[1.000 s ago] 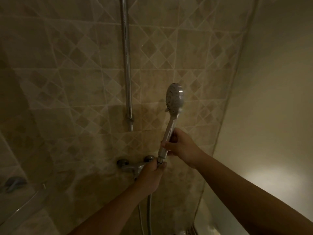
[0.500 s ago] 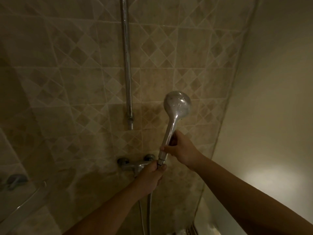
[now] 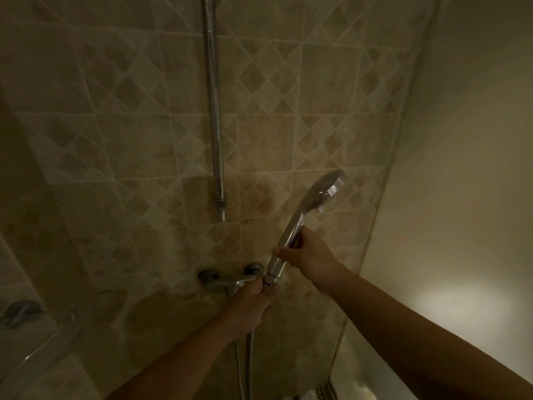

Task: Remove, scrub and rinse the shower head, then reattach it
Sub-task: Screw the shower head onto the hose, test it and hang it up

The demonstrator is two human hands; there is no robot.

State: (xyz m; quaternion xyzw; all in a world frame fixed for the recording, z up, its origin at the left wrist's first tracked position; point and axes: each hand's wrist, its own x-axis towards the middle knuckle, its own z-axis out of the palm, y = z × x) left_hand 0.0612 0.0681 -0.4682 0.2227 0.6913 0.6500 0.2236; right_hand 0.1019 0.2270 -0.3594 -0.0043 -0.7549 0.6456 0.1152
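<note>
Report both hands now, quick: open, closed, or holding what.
Left hand: closed around the hose fitting at the base of the shower head.
Right hand: closed around the shower head's handle.

Bare forearms, no sleeves visible

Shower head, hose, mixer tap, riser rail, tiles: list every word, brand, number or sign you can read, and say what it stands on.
None can be read.
Shower head: no lettering shows on its chrome back or handle, held by the right hand.
Hose nut, gripped by the left hand: hidden by the fingers.
Mixer tap: too dark and blurred to tell.
Riser rail and wall tiles: bare, pattern only.
</note>
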